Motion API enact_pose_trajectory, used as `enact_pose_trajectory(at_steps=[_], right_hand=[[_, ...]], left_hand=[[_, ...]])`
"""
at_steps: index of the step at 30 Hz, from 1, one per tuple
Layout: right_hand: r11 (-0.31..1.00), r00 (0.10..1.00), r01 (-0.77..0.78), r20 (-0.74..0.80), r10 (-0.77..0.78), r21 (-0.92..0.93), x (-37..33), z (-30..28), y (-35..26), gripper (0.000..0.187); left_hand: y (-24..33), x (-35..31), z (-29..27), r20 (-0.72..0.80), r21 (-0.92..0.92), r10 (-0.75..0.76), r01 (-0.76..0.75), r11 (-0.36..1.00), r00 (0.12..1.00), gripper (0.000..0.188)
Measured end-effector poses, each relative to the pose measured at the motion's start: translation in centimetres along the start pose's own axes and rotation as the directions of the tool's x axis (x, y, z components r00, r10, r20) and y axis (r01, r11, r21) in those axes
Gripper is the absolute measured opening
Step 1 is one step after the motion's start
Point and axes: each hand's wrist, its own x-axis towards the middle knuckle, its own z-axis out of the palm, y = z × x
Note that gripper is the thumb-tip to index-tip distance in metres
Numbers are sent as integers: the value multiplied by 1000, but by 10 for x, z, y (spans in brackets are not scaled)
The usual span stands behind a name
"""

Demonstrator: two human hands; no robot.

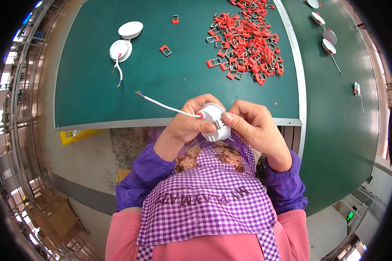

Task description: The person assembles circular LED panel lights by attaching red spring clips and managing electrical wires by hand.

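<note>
In front of my chest, my left hand (189, 124) is closed round a round white downlight (210, 114). Its back faces up, and a white cable (167, 107) with bared coloured wire ends runs out of a red grommet toward the left. A metal spring clip (219, 123) shows on the housing, beside my left thumb. My right hand (252, 124) is closed in a pinch at the housing's right side, the thumb pressed near that clip. A speck of red shows between its thumb and forefinger; the rest of that small piece is hidden.
A heap of red-and-metal spring clips (248, 43) covers the green table's (96, 100) far right. Two loose clips (165, 50) lie left of it. Two white downlights (120, 50) rest at the far left. Several more lamps (329, 46) lie on the green surface beyond the metal edge (295, 56).
</note>
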Motion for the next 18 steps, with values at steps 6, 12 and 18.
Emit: enact_pose_trajectory(at_steps=[6, 12, 18], right_hand=[[988, 992, -108, 83, 99, 108, -3, 6, 5, 37], [889, 977, -183, 177, 118, 420, 2, -1, -8, 34], [808, 996, -92, 64, 67, 582, -14, 10, 2, 32]], left_hand=[[21, 0, 5, 46, 185, -158, 147, 972, 986, 38], [15, -7, 31, -82, 53, -11, 16, 998, 997, 36], [18, -3, 36, -78, 23, -39, 41, 999, 996, 29]])
